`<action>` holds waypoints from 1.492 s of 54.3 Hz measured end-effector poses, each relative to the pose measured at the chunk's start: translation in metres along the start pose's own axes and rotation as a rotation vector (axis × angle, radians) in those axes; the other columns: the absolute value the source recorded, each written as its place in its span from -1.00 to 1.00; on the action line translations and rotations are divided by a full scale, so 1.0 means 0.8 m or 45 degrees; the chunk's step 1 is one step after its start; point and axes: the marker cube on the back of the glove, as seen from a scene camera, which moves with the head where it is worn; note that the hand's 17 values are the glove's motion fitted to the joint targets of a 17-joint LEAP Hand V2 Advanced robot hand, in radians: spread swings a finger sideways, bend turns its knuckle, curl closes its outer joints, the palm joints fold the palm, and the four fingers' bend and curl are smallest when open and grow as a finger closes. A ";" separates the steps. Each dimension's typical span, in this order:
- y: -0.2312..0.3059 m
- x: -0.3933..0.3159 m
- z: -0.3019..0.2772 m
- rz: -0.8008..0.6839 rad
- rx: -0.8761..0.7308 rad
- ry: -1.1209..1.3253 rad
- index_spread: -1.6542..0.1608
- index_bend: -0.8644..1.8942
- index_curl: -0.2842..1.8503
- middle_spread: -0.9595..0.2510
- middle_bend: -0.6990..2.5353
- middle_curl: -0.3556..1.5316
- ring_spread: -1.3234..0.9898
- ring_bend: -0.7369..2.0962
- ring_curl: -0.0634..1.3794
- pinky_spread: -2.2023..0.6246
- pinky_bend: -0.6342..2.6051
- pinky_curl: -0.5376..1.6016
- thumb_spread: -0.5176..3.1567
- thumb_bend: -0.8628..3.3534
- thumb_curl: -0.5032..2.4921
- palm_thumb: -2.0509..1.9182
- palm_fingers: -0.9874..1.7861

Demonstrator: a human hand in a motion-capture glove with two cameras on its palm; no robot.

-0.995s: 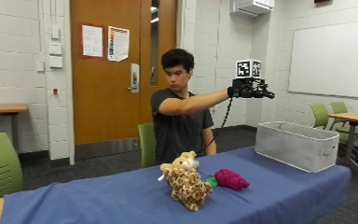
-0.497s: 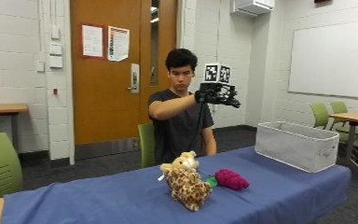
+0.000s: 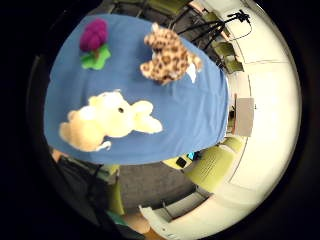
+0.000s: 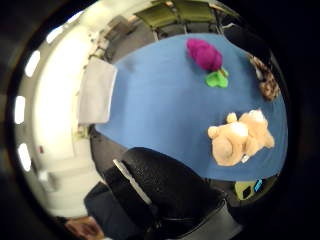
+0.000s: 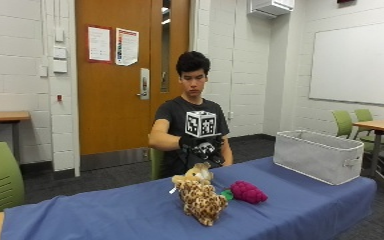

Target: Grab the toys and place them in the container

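A: Item: three toys on blue table (image 5: 112,215) – tan bear (image 5: 193,174), leopard (image 5: 200,200), grape plush (image 5: 248,192); container (image 5: 318,156) well apart.

B: Gloved right hand (image 5: 200,148): above bear, holding nothing; finger spread can't be told. Step: reaching. Next: descend, grip bear

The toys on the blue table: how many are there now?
3. The leopard lies nearest the front edge, the cream bear right behind it toward the person, and the purple grapes beside them toward the grey container. Whether the container hides more cannot be seen.
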 end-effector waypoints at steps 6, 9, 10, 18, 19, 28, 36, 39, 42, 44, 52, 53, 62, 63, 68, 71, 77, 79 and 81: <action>0.006 0.011 0.058 0.013 -0.089 0.015 0.53 -0.20 -0.32 0.34 -0.39 -0.22 -0.15 -0.35 -0.61 0.51 -0.43 -0.20 -0.20 -0.65 -0.62 -0.06 -0.22; 0.008 0.015 0.074 0.018 -0.114 0.025 0.52 -0.20 -0.31 0.33 -0.39 -0.22 -0.15 -0.36 -0.62 0.52 -0.44 -0.20 -0.21 -0.65 -0.62 -0.07 -0.23; 0.009 0.017 0.078 0.019 -0.119 0.027 0.52 -0.19 -0.31 0.33 -0.39 -0.22 -0.15 -0.36 -0.61 0.52 -0.43 -0.20 -0.21 -0.65 -0.62 -0.07 -0.23; 0.020 0.027 0.099 0.030 -0.150 0.067 0.51 -0.18 -0.29 0.31 -0.39 -0.21 -0.14 -0.38 -0.63 0.54 -0.42 -0.18 -0.22 -0.65 -0.62 -0.06 -0.26; 0.022 0.028 0.101 0.031 -0.161 0.079 0.50 -0.18 -0.29 0.30 -0.40 -0.21 -0.14 -0.39 -0.64 0.54 -0.39 -0.17 -0.23 -0.65 -0.62 -0.06 -0.25; 0.037 0.042 0.111 0.039 -0.175 0.076 0.46 -0.10 -0.26 0.29 -0.46 -0.24 -0.10 -0.41 -0.72 0.57 -0.20 -0.10 -0.24 -0.64 -0.60 -0.03 -0.21; 0.043 0.044 0.111 0.036 -0.159 0.124 0.43 -0.11 -0.27 0.28 -0.46 -0.26 -0.13 -0.29 -0.69 0.54 -0.13 -0.08 -0.20 -0.60 -0.57 0.02 -0.10; 0.042 0.044 0.108 0.037 -0.159 0.131 0.42 -0.11 -0.26 0.26 -0.45 -0.26 -0.15 -0.24 -0.64 0.52 -0.14 -0.09 -0.16 -0.59 -0.55 0.05 -0.05; 0.038 0.044 0.104 0.051 -0.159 0.135 0.41 -0.13 -0.27 0.24 -0.44 -0.26 -0.18 -0.19 -0.63 0.51 -0.16 -0.10 -0.13 -0.58 -0.54 0.07 -0.01; 0.037 0.043 0.102 0.055 -0.169 0.149 0.41 -0.13 -0.27 0.22 -0.44 -0.25 -0.20 -0.15 -0.60 0.50 -0.19 -0.12 -0.11 -0.57 -0.53 0.09 0.04; 0.035 0.030 0.092 0.042 -0.147 0.321 0.40 -0.09 -0.24 0.15 -0.45 -0.25 -0.27 -0.02 -0.52 0.43 -0.21 -0.15 -0.06 -0.51 -0.46 0.22 0.21; 0.034 0.030 0.092 0.039 -0.139 0.319 0.40 -0.11 -0.25 0.14 -0.45 -0.24 -0.27 0.01 -0.49 0.42 -0.19 -0.14 -0.06 -0.50 -0.45 0.24 0.27; 0.024 0.038 0.093 0.040 -0.143 0.101 0.41 -0.21 -0.23 -0.01 -0.33 -0.16 -0.27 0.12 -0.40 0.31 -0.16 -0.14 -0.15 -0.49 -0.37 0.32 0.56; 0.024 0.039 0.093 0.044 -0.145 0.079 0.42 -0.22 -0.23 -0.03 -0.30 -0.14 -0.27 0.14 -0.38 0.30 -0.17 -0.14 -0.16 -0.49 -0.36 0.32 0.58; 0.018 0.041 0.083 0.055 -0.122 0.003 0.42 -0.23 -0.19 -0.07 -0.23 -0.08 -0.26 0.19 -0.32 0.27 -0.17 -0.14 -0.21 -0.50 -0.32 0.34 0.59; 0.013 0.040 0.068 0.057 -0.089 -0.035 0.42 -0.23 -0.17 -0.09 -0.20 -0.06 -0.25 0.21 -0.30 0.26 -0.17 -0.14 -0.24 -0.50 -0.30 0.34 0.58; 0.001 0.032 0.027 0.051 -0.018 -0.086 0.42 -0.23 -0.13 -0.10 -0.17 -0.02 -0.24 0.24 -0.27 0.25 -0.16 -0.14 -0.27 -0.51 -0.26 0.35 0.57; -0.005 0.029 0.009 0.050 0.012 -0.093 0.42 -0.23 -0.12 -0.11 -0.16 -0.01 -0.23 0.25 -0.26 0.24 -0.16 -0.14 -0.28 -0.51 -0.25 0.35 0.58; -0.011 0.025 -0.010 0.047 0.046 -0.099 0.43 -0.22 -0.11 -0.10 -0.15 0.00 -0.22 0.25 -0.26 0.25 -0.16 -0.14 -0.29 -0.51 -0.24 0.34 0.58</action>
